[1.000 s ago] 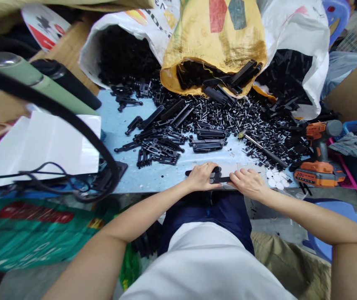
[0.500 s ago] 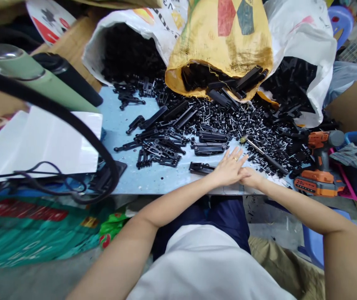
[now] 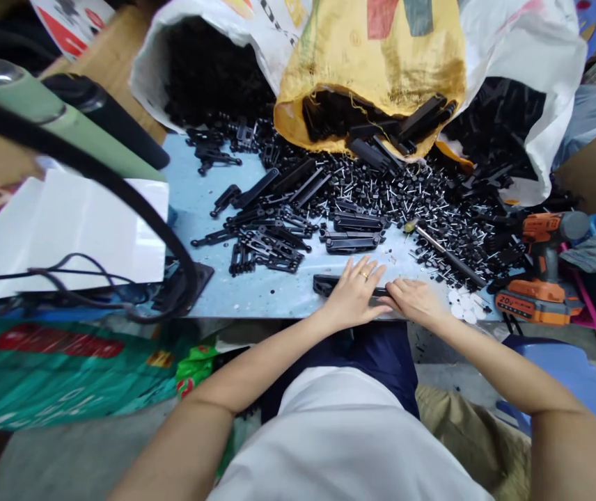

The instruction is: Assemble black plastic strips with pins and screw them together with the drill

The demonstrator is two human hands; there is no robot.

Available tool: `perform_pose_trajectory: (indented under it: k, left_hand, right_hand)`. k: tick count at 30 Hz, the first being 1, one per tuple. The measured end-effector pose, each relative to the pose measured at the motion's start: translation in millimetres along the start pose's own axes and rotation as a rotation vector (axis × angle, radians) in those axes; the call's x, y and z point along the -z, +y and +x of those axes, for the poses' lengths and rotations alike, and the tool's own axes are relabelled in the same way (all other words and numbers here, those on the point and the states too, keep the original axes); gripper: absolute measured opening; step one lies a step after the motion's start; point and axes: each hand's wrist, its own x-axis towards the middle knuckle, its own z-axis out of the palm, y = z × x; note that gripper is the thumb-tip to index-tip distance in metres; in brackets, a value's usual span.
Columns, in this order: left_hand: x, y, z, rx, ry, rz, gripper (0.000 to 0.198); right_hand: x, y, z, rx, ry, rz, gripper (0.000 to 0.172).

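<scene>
A long black plastic piece (image 3: 324,284) lies along the front edge of the blue tabletop. My left hand (image 3: 353,296) rests over its middle with fingers stretched out, a ring on one of them. At the piece's right end, my right hand (image 3: 417,300) has its fingers bent and closed against it; the fingertips are partly hidden. Just behind are two similar black assembled pieces (image 3: 354,242). To their left is a pile of black slotted links (image 3: 271,250). A hammer-like tool (image 3: 447,256) with a yellowish head lies beyond my right hand.
Round white discs (image 3: 464,306) sit right of my right hand, near an orange cordless drill (image 3: 541,271). Small black pins with metal shafts (image 3: 381,188) spread across the back. White and yellow sacks (image 3: 371,62) spill black parts. A black cable (image 3: 120,202) arcs at left.
Both hands, overlapped before, have moved apart. My left hand shifted left onto the black plastic piece; my right hand has come to its right end. White discs now show beside the right hand.
</scene>
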Motion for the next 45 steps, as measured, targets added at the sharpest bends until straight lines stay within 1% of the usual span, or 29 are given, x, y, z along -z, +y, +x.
perform_pose_trajectory:
  k: [3, 4, 6, 9, 12, 14, 16, 19, 23, 25, 27, 29, 31, 34, 36, 38, 39, 41, 43, 45]
  left_hand:
    - [6.8, -7, -14, 0.03, -0.104, -0.013, 0.07]
    - [7.6, -9, -15, 0.037, -0.13, -0.009, 0.069]
    - [7.4, -13, -15, 0.039, -0.141, 0.014, 0.066]
    - [2.0, -22, -13, 0.017, -0.096, 0.062, 0.064]
    - [-9.0, -34, -12, 0.059, -0.068, 0.08, 0.05]
    - [-16.4, -40, -14, 0.079, -0.038, 0.074, 0.044]
    - [-21.4, -43, -17, 0.043, 0.009, 0.056, 0.045]
    - [-23.8, -44, -21, -0.007, 0.069, 0.027, 0.05]
    - [-22.7, -44, -20, 0.06, 0.144, 0.037, 0.047]
    - [-21.9, -46, -18, 0.056, 0.168, 0.035, 0.047]
    - [-21.6, -48, -17, 0.029, 0.176, 0.028, 0.049]
    - [-21.9, -49, -18, 0.015, 0.167, 0.028, 0.05]
    - [-22.2, -47, -19, 0.033, 0.132, 0.044, 0.049]
    - [-20.4, -40, -14, 0.049, 0.026, 0.069, 0.051]
    - [-15.9, -36, 1, 0.018, -0.001, 0.084, 0.055]
    - [-8.3, -36, 30, 0.015, 0.025, 0.099, 0.053]
    - [-3.7, -37, 49, 0.042, 0.044, 0.106, 0.047]
    - [5.4, -44, 93, 0.167, 0.049, 0.111, 0.035]
    - [12.1, -52, 135, 0.286, 0.025, 0.149, 0.036]
    - [14.4, -56, 166, 0.302, -0.042, 0.222, 0.038]
  right_hand:
    - [8, -10, -5, 0.008, 0.093, -0.05, 0.043]
    - [11, -11, -5, 0.006, 0.096, -0.065, 0.039]
    - [13, -12, -5, -0.013, 0.056, -0.092, 0.031]
    - [15, -11, -6, -0.043, -0.042, -0.112, 0.027]
    - [19, -14, -10, -0.039, -0.073, -0.117, 0.029]
    - [23, -17, -13, -0.024, -0.063, -0.125, 0.029]
    - [28, -19, -15, 0.016, -0.052, -0.141, 0.029]
    - [32, -19, -14, 0.08, -0.039, -0.169, 0.031]
    - [34, -20, -10, 0.014, 0.015, -0.184, 0.03]
    - [35, -20, -8, 0.009, 0.036, -0.184, 0.03]
    - [38, -21, -7, 0.04, 0.049, -0.186, 0.031]
    - [38, -20, -6, 0.063, 0.065, -0.189, 0.031]
    - [33, -16, -6, 0.063, 0.092, -0.189, 0.032]
    - [13, -5, -5, 0.053, 0.152, -0.149, 0.036]
    - [-8, 5, -4, 0.051, 0.217, -0.096, 0.038]
    - [-30, 13, -5, 0.05, 0.319, -0.043, 0.04]
    - [-40, 16, -6, 0.052, 0.376, -0.021, 0.04]
    - [-56, 18, -9, 0.055, 0.484, 0.01, 0.039]
    - [-67, 16, -13, 0.053, 0.568, 0.026, 0.037]
    - [-72, 12, -17, 0.047, 0.614, 0.042, 0.036]
